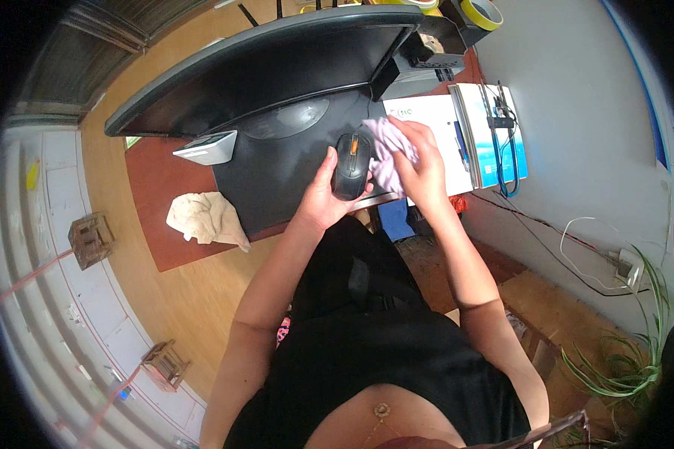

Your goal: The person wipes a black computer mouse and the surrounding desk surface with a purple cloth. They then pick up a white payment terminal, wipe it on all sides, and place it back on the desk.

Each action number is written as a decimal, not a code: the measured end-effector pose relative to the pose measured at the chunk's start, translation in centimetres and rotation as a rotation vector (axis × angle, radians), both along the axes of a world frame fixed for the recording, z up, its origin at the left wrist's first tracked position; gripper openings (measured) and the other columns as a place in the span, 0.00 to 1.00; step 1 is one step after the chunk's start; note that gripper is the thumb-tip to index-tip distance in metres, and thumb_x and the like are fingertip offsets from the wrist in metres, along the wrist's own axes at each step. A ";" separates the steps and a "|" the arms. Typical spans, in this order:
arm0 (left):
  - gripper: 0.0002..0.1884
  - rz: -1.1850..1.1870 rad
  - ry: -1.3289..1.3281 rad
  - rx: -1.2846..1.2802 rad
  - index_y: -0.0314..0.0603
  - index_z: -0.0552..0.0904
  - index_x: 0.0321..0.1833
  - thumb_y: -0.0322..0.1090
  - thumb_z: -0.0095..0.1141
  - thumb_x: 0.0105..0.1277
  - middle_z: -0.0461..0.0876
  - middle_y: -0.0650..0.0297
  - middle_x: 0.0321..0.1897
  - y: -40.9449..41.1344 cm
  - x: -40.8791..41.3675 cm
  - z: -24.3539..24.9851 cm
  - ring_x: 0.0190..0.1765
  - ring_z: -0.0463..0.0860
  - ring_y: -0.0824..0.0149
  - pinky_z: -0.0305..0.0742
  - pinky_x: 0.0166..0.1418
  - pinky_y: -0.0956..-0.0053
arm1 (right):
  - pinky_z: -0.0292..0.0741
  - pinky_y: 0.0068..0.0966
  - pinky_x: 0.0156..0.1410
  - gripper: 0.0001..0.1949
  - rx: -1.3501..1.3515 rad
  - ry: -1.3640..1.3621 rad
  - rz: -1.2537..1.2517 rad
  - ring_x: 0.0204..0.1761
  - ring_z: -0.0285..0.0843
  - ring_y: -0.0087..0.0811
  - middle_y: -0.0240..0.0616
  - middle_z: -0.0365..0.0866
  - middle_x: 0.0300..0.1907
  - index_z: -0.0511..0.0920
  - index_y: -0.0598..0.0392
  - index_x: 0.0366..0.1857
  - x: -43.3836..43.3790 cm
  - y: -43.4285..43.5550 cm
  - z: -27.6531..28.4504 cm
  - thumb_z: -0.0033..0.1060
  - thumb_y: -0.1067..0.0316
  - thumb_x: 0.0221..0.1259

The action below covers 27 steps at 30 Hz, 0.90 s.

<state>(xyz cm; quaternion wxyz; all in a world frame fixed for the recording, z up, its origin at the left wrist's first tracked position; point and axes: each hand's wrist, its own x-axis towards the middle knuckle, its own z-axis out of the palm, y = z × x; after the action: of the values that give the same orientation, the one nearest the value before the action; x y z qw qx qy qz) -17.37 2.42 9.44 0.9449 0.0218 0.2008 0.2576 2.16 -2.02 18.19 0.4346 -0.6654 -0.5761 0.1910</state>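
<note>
A black computer mouse (351,171) with an orange scroll wheel rests in my left hand (321,196), its buttons facing up and away from me. Just right of it, my right hand (424,163) grips a crumpled pale pink cloth (388,151), whose left edge comes close to the mouse's side. Both hands are above the front edge of a black desk mat (281,168). A bunched cream cloth (205,218) lies to the left, on the reddish-brown desktop (157,185).
A wide black monitor (269,67) spans the back of the desk. A small white box-like device (208,148) stands at its left. Papers (432,118), folders (486,146) and blue cable (514,163) lie right. Wooden stools (90,240) and a spider plant (629,359) are on the floor.
</note>
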 end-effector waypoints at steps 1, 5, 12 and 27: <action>0.30 0.008 0.028 -0.009 0.47 0.77 0.69 0.63 0.50 0.78 0.83 0.58 0.61 -0.1 0.5 0.4 0.64 0.80 0.60 0.74 0.71 0.51 | 0.75 0.36 0.67 0.29 0.002 0.011 -0.003 0.61 0.79 0.51 0.52 0.80 0.55 0.81 0.52 0.64 -0.3 0.8 -0.7 0.60 0.83 0.54; 0.31 0.048 0.106 0.067 0.50 0.74 0.73 0.64 0.47 0.79 0.80 0.61 0.68 0.0 1.1 1.4 0.70 0.77 0.60 0.70 0.75 0.50 | 0.75 0.40 0.64 0.29 0.014 -0.084 -0.039 0.57 0.79 0.51 0.50 0.80 0.53 0.82 0.52 0.63 -3.2 -0.1 -1.0 0.61 0.83 0.52; 0.35 -0.018 0.083 0.056 0.51 0.73 0.74 0.69 0.42 0.78 0.78 0.62 0.70 -0.7 1.4 1.4 0.72 0.75 0.59 0.69 0.74 0.51 | 0.76 0.39 0.65 0.30 0.021 -0.098 0.035 0.58 0.79 0.51 0.50 0.79 0.54 0.82 0.52 0.63 -2.9 -2.1 -1.6 0.62 0.84 0.50; 0.28 0.172 0.064 0.158 0.42 0.76 0.69 0.57 0.38 0.85 0.82 0.60 0.64 0.2 1.9 0.6 0.66 0.80 0.63 0.69 0.76 0.57 | 0.77 0.39 0.64 0.31 -0.064 -0.097 0.081 0.60 0.79 0.50 0.48 0.79 0.56 0.83 0.47 0.63 -2.3 -3.1 0.3 0.62 0.83 0.51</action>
<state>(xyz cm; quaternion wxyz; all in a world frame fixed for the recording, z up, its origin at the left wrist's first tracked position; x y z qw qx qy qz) -15.50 2.60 10.00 0.9079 0.0870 0.2108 0.3518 -0.13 -5.10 18.52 0.3763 -0.6636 -0.6166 0.1944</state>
